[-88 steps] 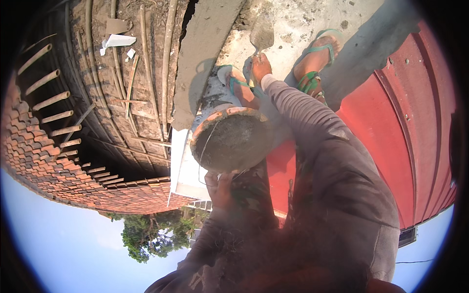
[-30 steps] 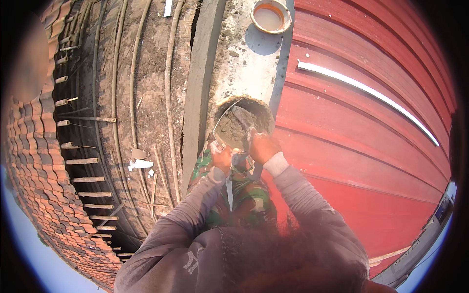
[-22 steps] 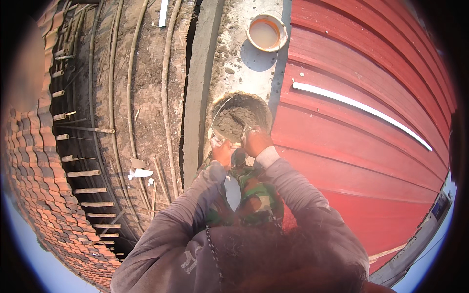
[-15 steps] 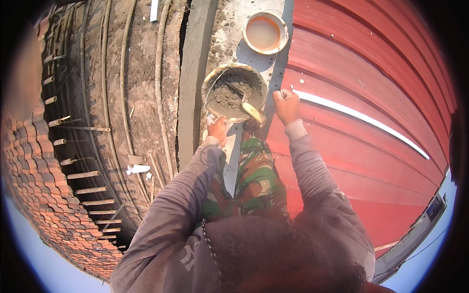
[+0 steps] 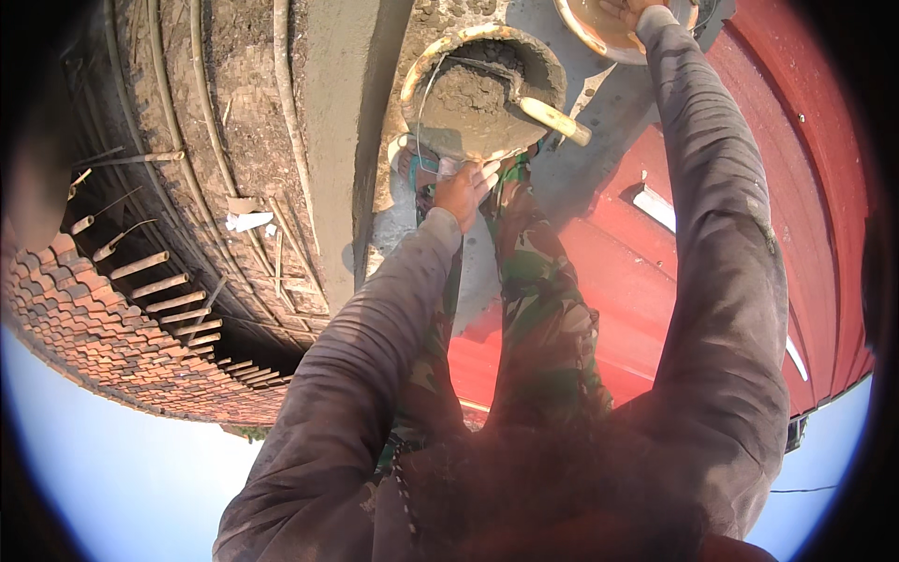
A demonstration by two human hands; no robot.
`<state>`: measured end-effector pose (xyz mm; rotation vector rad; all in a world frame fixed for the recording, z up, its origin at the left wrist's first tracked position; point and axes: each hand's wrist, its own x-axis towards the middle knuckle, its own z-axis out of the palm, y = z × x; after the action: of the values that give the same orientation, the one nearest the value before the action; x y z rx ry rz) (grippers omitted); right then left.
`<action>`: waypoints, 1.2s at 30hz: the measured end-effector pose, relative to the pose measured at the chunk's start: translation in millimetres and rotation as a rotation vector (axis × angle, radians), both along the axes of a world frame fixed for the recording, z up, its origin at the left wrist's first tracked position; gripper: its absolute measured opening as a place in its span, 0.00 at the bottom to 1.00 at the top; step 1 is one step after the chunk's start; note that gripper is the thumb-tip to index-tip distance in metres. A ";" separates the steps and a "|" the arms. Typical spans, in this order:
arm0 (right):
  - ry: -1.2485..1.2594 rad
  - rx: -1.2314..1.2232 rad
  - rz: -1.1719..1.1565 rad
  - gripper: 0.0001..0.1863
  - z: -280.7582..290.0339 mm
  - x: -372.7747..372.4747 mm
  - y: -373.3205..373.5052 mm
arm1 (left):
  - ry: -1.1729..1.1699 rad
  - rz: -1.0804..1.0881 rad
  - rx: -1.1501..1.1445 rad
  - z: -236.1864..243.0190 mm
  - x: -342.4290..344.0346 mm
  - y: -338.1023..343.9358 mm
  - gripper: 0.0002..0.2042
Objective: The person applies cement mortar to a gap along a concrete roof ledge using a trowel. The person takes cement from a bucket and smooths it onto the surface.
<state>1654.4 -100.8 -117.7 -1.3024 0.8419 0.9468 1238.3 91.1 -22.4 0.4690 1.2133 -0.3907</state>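
Observation:
A bucket of grey mortar (image 5: 468,103) stands in front of me, its rim crusted. Resting across its right rim is a trowel (image 5: 554,121), wooden handle outward, its blade partly in the mortar. My left hand (image 5: 459,197) is at the near rim, fingers curled round the grip of the bucket's wire handle (image 5: 421,117). Farther right, my right hand (image 5: 639,11) reaches into a second bucket (image 5: 588,36) of cloudy water. Its fingers look stretched out at the water, though the top edge cuts off part of the hand.
A grey mortared wall top (image 5: 342,122) runs along the left. Beyond it lie a woven surface with bamboo poles (image 5: 286,94) and a tiled roof (image 5: 140,347). Red metal roofing (image 5: 609,272) with a white strip (image 5: 655,206) spreads to the right. My camouflage-trousered legs straddle below.
My right hand has gone from a fist above the red roofing up and right into the water bucket. The view has shifted; my left hand stays at the mortar bucket's handle.

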 end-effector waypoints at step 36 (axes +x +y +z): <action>-0.567 -0.791 2.143 0.17 96.5 -174.0 42.8 | -0.273 -0.364 0.782 5.3 46.8 39.7 0.18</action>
<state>1480.4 -58.1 -21.2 -2.9255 -1.2489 1.5800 1285.1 130.8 -17.1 1.3840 0.9778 -0.1333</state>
